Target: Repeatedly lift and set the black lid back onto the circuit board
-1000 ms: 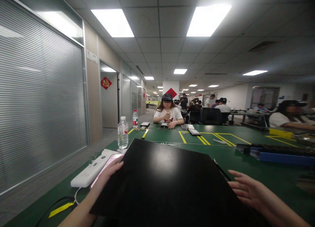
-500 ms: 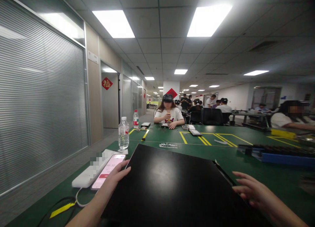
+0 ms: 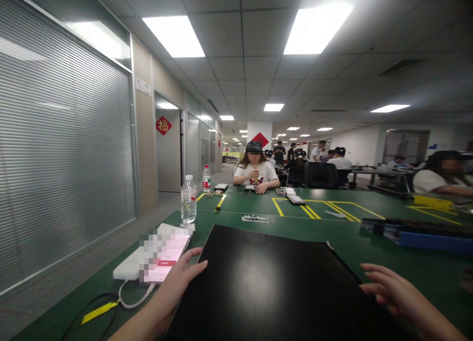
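A large flat black panel (image 3: 273,282) lies tilted low in front of me, with a bright reflection on its surface. My left hand (image 3: 190,269) grips its left edge, the thumb over the top face and the fingers at the side. At the right edge is my right hand (image 3: 388,289), its fingers spread and the fingertips close to or against the rim. Whether they press on it is hard to tell.
On the green table (image 3: 229,218) are a bottle (image 3: 188,200), a phone (image 3: 168,257), a white power strip (image 3: 129,264) and cables at left. A blue tray (image 3: 432,240) stands at right. A person (image 3: 256,171) sits opposite.
The panel and both hands sit slightly lower and further right in view. The whole scene has also shifted a little to the right.
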Demonstrator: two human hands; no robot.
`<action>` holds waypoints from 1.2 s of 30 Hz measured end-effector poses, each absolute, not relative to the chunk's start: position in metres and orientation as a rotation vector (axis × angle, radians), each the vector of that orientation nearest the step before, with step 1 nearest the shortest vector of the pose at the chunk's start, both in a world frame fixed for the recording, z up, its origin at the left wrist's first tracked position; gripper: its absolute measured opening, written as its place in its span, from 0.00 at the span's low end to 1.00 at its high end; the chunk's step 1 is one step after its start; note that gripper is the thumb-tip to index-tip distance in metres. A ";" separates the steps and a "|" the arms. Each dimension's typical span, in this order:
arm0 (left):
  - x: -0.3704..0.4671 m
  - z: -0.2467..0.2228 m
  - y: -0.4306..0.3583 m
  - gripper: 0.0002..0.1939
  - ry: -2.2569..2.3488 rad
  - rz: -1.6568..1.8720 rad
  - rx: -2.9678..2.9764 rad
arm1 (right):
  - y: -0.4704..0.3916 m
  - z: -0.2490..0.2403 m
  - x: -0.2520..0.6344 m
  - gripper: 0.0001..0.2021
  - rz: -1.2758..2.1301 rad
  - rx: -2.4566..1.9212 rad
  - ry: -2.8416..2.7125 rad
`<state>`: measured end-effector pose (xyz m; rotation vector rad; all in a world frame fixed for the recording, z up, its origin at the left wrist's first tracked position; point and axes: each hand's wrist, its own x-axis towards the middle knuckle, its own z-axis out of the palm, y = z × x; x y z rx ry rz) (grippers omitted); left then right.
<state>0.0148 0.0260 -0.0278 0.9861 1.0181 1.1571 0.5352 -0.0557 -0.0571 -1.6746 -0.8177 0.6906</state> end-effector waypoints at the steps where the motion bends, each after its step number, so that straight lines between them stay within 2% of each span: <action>1: 0.015 -0.028 0.025 0.37 1.026 1.146 0.994 | -0.056 -0.055 0.534 0.33 0.682 -1.686 -0.787; 9: 0.017 -0.040 0.025 0.48 0.930 1.067 1.020 | -0.059 -0.048 0.539 0.23 0.693 -1.752 -0.843; 18: 0.014 -0.036 0.026 0.37 1.046 1.006 1.078 | -0.052 -0.055 0.544 0.22 0.598 -1.822 -0.918; 23: 0.015 -0.040 0.027 0.35 1.012 1.026 1.079 | -0.053 -0.052 0.538 0.23 0.553 -1.856 -0.946; 33: 0.014 -0.050 0.034 0.52 0.939 0.999 1.008 | -0.052 -0.047 0.527 0.30 0.408 -2.017 -1.131; 36: 0.015 -0.049 0.032 0.51 0.923 0.998 0.983 | -0.052 -0.047 0.529 0.30 0.355 -2.086 -1.199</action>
